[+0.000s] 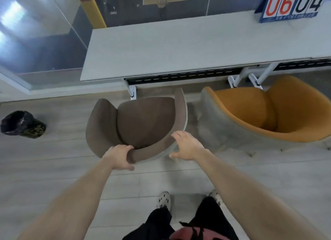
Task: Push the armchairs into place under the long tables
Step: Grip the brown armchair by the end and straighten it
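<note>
across the upper half of the frame runs a long pale table point(179, 48), its near edge above a dark perforated rail and white folding legs, and pale plank flooring point(53, 159) fills the lower half. to the upper left stands a glass partition point(35, 33) with reflections in it. at right of centre sits an orange armchair point(259, 110) with a grey outer shell, its front close to the table legs. just left of it, at the middle of the frame, a brown armchair point(143, 121) stands with its open front turned toward the table, mostly out from under the top. the left hand point(119, 156) grips the brown chair's back rim at the lower left, fingers curled over the edge and thumb beneath. the right hand point(188, 145) is at the rim's lower right with fingers spread wide, not closed on anything; i cannot tell whether it touches the shell. a flip scoreboard point(290, 5) reading 06 04 stands on the table at the upper right. a dark bin with a black liner point(22, 124) sits on the floor at far left. white shoes point(163, 199) show at the bottom.
</note>
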The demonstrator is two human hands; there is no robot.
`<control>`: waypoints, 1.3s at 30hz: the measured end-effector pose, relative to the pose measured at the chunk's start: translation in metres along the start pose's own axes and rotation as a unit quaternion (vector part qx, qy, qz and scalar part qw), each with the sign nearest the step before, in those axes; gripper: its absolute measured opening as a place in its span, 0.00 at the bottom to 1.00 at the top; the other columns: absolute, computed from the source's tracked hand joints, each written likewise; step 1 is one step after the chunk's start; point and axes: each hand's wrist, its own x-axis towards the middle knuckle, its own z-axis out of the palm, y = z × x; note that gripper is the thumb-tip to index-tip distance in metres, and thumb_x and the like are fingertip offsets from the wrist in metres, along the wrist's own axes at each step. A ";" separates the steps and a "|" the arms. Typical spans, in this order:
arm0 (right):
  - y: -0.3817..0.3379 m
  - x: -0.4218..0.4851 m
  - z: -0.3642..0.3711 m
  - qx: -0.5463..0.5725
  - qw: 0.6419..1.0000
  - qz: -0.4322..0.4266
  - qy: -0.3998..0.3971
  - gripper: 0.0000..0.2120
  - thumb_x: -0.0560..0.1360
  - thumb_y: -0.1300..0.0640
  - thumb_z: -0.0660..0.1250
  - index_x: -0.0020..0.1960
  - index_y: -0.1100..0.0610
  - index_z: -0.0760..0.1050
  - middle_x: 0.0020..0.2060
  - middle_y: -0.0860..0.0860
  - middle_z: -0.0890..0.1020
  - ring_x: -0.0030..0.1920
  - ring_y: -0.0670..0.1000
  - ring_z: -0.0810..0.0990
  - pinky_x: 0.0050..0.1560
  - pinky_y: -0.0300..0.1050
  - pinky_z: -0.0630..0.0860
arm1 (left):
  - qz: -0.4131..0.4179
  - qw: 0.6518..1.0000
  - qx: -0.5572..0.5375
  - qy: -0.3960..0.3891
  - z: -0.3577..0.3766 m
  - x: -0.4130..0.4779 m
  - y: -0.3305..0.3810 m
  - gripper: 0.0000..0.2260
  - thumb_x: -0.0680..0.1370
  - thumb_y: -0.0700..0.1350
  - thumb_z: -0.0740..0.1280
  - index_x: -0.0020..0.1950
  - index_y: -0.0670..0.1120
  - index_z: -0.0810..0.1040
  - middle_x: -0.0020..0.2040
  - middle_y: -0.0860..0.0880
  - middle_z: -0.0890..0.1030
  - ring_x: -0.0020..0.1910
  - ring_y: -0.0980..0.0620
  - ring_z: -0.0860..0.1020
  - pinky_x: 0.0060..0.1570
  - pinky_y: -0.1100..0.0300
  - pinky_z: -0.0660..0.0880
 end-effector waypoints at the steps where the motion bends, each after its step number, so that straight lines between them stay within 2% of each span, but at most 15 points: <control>1: -0.010 0.004 0.008 -0.010 1.000 -0.005 0.005 0.50 0.72 0.32 0.76 0.83 0.56 0.63 0.81 0.53 0.67 0.82 0.57 0.64 0.84 0.55 0.58 | 0.004 1.000 0.006 0.003 0.006 -0.001 -0.014 0.52 0.60 0.75 0.72 0.82 0.57 0.68 0.75 0.54 0.77 0.73 0.49 0.76 0.72 0.50 0.72; 7: -0.033 0.033 0.044 -0.080 0.997 -0.002 0.001 0.52 0.72 0.33 0.77 0.85 0.56 0.60 0.84 0.54 0.62 0.86 0.57 0.52 0.86 0.57 0.47 | 0.043 0.996 0.049 0.053 0.032 0.012 -0.052 0.42 0.65 0.64 0.76 0.78 0.58 0.71 0.72 0.54 0.80 0.71 0.49 0.77 0.74 0.51 0.69; 10: -0.038 0.049 0.055 -0.109 0.994 -0.001 -0.008 0.50 0.71 0.31 0.76 0.83 0.54 0.64 0.80 0.53 0.69 0.85 0.58 0.55 0.86 0.60 0.45 | 0.067 0.993 0.071 0.065 0.042 0.020 -0.061 0.40 0.67 0.61 0.78 0.78 0.58 0.72 0.72 0.54 0.80 0.72 0.48 0.77 0.76 0.49 0.66; 13: -0.043 0.059 0.064 -0.125 0.992 0.001 -0.004 0.47 0.68 0.31 0.78 0.80 0.52 0.70 0.73 0.53 0.76 0.82 0.59 0.63 0.85 0.63 0.44 | 0.077 0.991 0.077 0.073 0.048 0.024 -0.068 0.37 0.69 0.59 0.79 0.77 0.59 0.72 0.70 0.55 0.81 0.71 0.48 0.77 0.75 0.48 0.65; 16: -0.046 0.058 0.068 -0.125 0.992 0.002 0.003 0.44 0.68 0.32 0.79 0.77 0.51 0.72 0.69 0.52 0.77 0.78 0.59 0.66 0.85 0.65 0.44 | 0.072 0.991 0.081 0.075 0.052 0.024 -0.070 0.34 0.70 0.57 0.77 0.76 0.60 0.73 0.69 0.56 0.82 0.69 0.49 0.77 0.75 0.49 0.65; 39: -0.048 0.053 0.068 -0.137 0.990 -0.005 -0.011 0.42 0.71 0.34 0.78 0.78 0.49 0.69 0.72 0.51 0.75 0.79 0.58 0.64 0.85 0.64 0.42 | 0.058 0.992 0.067 0.094 0.064 0.021 -0.066 0.33 0.71 0.58 0.77 0.75 0.61 0.73 0.67 0.56 0.82 0.68 0.48 0.78 0.74 0.49 0.66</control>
